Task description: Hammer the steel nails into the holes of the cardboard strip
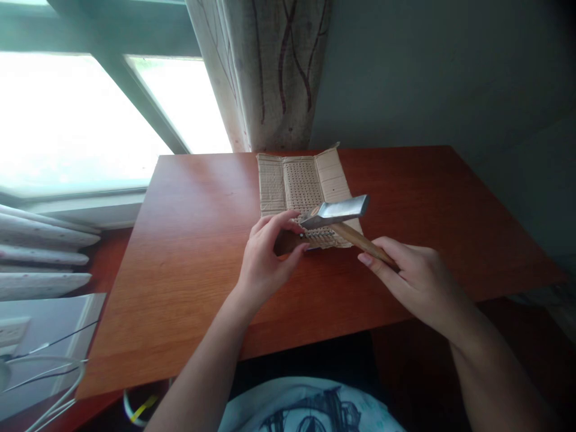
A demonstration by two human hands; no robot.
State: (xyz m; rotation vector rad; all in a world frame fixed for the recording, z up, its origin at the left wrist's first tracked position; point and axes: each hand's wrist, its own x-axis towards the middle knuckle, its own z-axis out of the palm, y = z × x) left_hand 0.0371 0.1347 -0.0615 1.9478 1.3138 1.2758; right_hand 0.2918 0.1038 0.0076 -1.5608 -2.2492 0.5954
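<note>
My right hand [416,279] is closed around the wooden handle of a hammer [344,209]. Its shiny metal head is tilted above the near end of a piece of cardboard [272,189]. Just left of the hammer head, my left hand [265,249] grips a small brown block [287,242] between thumb and fingers. A tiny bright spot shows at the block's right end, too small to name. The cardboard lies unfolded on the table, its middle panel dotted with rows of holes. Small shiny bits line its near edge, partly hidden by the hammer.
The reddish-brown wooden table [189,288] extends to both sides of the cardboard. Behind it hangs a patterned curtain [288,72], with a bright window [72,120] at the left. White cables [74,390] and a wall socket [13,331] are at the lower left.
</note>
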